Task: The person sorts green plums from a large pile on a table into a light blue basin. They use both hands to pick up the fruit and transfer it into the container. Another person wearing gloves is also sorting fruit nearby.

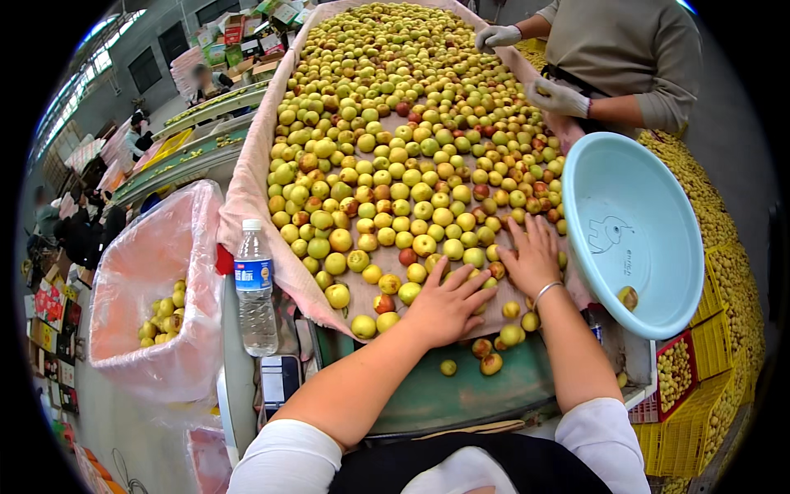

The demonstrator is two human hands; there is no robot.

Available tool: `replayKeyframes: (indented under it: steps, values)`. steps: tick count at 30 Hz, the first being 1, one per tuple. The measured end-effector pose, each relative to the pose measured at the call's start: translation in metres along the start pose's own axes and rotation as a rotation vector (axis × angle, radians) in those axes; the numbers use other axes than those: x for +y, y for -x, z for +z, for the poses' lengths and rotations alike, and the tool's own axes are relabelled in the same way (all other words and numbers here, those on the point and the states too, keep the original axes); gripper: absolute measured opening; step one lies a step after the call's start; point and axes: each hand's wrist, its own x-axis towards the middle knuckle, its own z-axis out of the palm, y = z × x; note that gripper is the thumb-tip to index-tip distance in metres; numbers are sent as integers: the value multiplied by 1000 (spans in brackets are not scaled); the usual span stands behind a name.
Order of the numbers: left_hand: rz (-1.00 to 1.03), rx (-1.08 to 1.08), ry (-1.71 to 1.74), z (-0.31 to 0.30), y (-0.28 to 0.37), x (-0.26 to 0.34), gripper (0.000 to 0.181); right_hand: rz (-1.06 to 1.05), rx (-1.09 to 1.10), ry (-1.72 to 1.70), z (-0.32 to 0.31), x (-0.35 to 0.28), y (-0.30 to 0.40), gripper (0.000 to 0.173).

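Observation:
A broad heap of yellow-green jujubes (407, 176), some with brown or red patches, covers a cloth-lined sorting table in front of me. My left hand (445, 302) lies palm down with spread fingers over fruit at the near edge of the heap. To its right, my right hand (534, 256) also rests palm down, fingers apart, touching jujubes; a bangle (547, 291) circles that wrist. Neither hand grips anything, though fruit under the palms is hidden. Several loose jujubes lie below my hands, some on a green conveyor belt (426, 398).
A light-blue basin (629, 204) with one fruit stands at right. A co-worker's gloved hand (558, 99) is beyond it. At left are a water bottle (253, 290), a phone (279, 380) and a plastic-lined bin (117, 321) holding jujubes. Yellow crates (716, 346) stand at far right.

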Motion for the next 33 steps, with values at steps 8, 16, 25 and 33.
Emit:
replayKeyframes:
  steps: [8,16,25,33]
  values:
    - [-222,109,-55,-19,3,0,78,-162,-77,-46,3,-29,8,76]
    - [-410,-81,-107,-27,3,-17,90,-389,-100,-126,-9,-49,16,73]
    - [-397,-67,-162,-25,4,-16,89,-437,-31,-123,-6,-54,15,69]
    - [-337,-33,-152,-20,6,-23,81,-434,-24,-92,-6,-51,15,72]
